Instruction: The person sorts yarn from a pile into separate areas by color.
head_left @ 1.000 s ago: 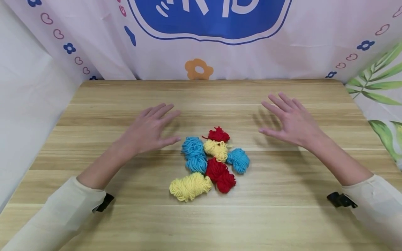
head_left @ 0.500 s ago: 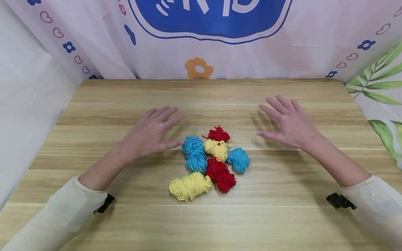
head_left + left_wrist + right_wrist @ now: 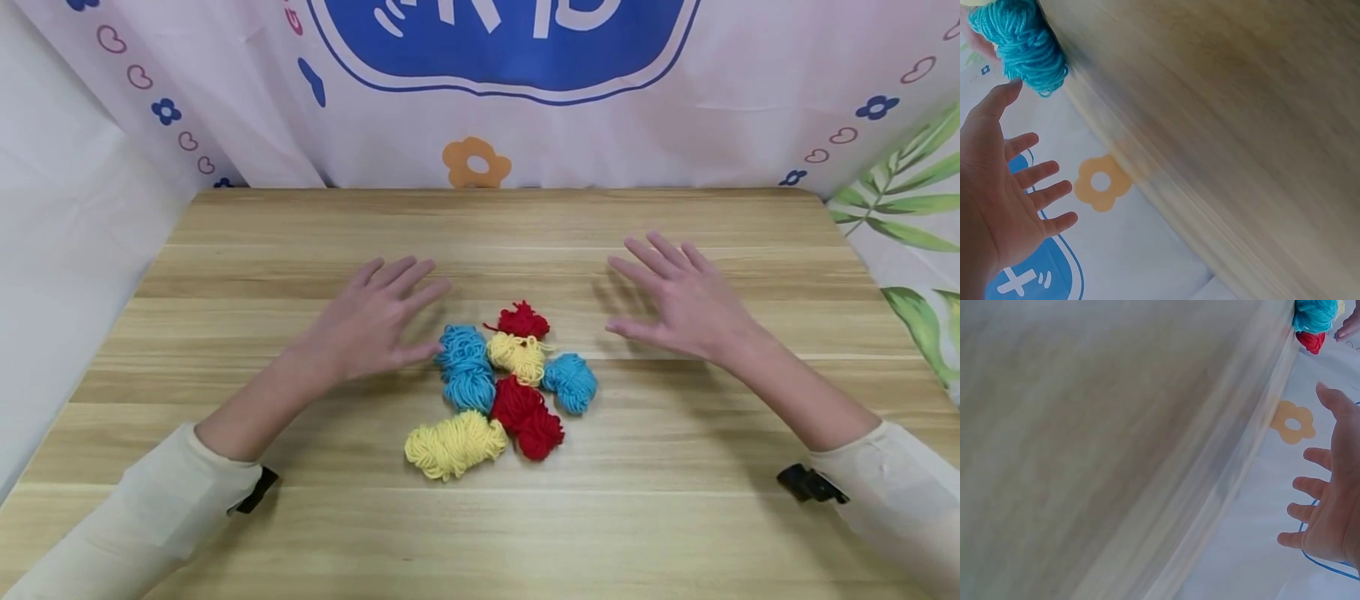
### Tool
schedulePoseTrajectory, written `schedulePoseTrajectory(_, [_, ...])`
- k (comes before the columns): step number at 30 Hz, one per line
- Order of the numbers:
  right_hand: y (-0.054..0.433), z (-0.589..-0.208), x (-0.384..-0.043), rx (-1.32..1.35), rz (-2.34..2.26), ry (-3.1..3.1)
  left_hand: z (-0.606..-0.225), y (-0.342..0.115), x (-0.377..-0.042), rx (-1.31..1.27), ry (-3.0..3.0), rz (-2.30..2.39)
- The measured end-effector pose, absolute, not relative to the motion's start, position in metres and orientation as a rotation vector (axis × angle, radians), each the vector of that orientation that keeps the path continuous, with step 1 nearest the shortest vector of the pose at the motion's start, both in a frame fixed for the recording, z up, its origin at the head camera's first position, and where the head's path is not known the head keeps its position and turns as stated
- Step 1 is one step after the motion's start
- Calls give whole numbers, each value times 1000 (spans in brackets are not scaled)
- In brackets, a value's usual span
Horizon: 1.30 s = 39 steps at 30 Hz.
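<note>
Small bundles of yarn lie grouped mid-table in the head view. A long blue bundle (image 3: 467,371) is on the left, with a yellow bundle (image 3: 455,446) in front of it. A red bundle (image 3: 527,418) lies at the near right and a smaller blue one (image 3: 570,383) beyond it. A small yellow bundle (image 3: 517,357) and a red one (image 3: 523,321) form the far end. My left hand (image 3: 367,321) is spread, its thumb tip right at the long blue bundle's edge. My right hand (image 3: 686,300), fingers spread and holding nothing, hovers right of the group.
The wooden table (image 3: 675,533) ends at a white printed curtain (image 3: 600,142) along its far edge. A leaf-patterned cloth (image 3: 907,208) hangs at the right, a plain white sheet (image 3: 67,208) at the left. Black clips (image 3: 812,483) sit by both sleeve cuffs.
Both hands have drifted inward and slightly nearer the body, the left thumb coming up to the long blue bundle. The yarn bundles have stayed where they were.
</note>
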State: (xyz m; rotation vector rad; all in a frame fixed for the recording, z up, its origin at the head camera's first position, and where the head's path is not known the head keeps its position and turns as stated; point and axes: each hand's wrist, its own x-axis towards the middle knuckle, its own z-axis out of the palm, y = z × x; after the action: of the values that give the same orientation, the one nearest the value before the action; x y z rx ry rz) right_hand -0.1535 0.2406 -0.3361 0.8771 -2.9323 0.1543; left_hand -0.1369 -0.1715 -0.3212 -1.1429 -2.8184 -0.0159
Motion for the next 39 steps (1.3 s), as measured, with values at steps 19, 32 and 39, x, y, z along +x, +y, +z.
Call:
schedulePoseTrajectory(19, [228,-338,-146,956,153,-2909,-316,-160,-128,-1255,-2844,-99])
schedulePoseTrajectory(32, [223,-341,-141,997,240,-2913,-322,-156,-128,-1369,-2862,-304])
schedulePoseTrajectory(39, [218,-343,-137,1079,286,-2887,-322,-151,-129,-1432,-2894,-377])
